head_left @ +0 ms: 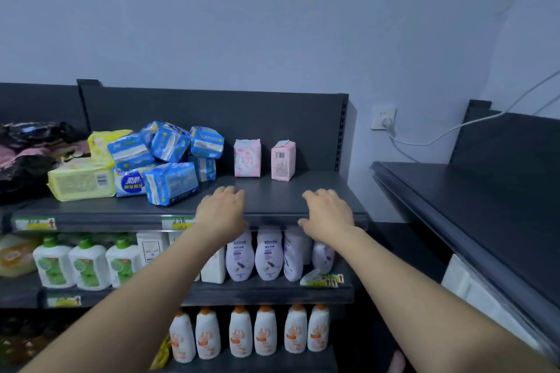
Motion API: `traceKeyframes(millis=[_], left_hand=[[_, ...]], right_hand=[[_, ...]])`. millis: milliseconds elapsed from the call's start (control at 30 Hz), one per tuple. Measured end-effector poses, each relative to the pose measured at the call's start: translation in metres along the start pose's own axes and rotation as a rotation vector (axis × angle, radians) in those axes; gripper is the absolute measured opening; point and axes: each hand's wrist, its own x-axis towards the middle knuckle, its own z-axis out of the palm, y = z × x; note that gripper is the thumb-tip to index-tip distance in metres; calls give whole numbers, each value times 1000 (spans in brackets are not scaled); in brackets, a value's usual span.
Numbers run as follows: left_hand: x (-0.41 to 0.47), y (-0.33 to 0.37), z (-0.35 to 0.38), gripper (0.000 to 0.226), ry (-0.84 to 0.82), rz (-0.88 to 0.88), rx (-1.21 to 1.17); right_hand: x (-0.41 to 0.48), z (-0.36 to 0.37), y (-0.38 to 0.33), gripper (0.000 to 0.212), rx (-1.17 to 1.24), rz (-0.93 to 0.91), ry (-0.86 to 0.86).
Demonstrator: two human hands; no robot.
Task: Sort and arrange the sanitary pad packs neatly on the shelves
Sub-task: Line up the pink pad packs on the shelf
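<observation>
On the dark top shelf (281, 194), several blue sanitary pad packs (169, 157) lie in a loose heap at the left, with yellow packs (81, 180) beside them. Two pink packs stand upright apart from the heap: one (247, 158) with a floral print, another (283, 160) showing a barcode. My left hand (222, 210) and my right hand (328, 210) both lie near the shelf's front edge, fingers relaxed, holding nothing. Both hands are in front of the pink packs, not touching them.
Lower shelves hold green-capped bottles (88, 263), lilac bottles (254, 254) and orange-capped bottles (242, 331). Dark bags (27, 154) lie at the far left. A second dark shelf (472, 197) runs along the right. A wall socket (383, 118) with a white cable sits between them.
</observation>
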Motion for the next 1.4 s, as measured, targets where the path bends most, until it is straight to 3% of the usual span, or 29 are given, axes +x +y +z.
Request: traceKeyframes(millis=[433, 733, 867, 1000, 1100, 1233, 1400], left_hand=[[142, -51, 48, 47, -19, -24, -42], [216, -64, 88, 51, -77, -131, -134], [244, -64, 106, 62, -91, -217, -279], [265, -56, 125, 89, -114, -372, -546], [279, -55, 135, 114, -122, -487, -738], [293, -53, 147, 95, -70, -561, -905], [306, -48, 159, 84, -45, -603, -921]], right_hand=[[157, 45, 1, 47, 29, 24, 16], [244, 76, 15, 62, 92, -16, 75], [274, 90, 22, 78, 82, -102, 72], [286, 108, 31, 79, 164, -132, 94], [288, 123, 41, 67, 182, -25, 293], [289, 135, 58, 59, 517, 313, 491], [292, 137, 79, 36, 978, 595, 321]])
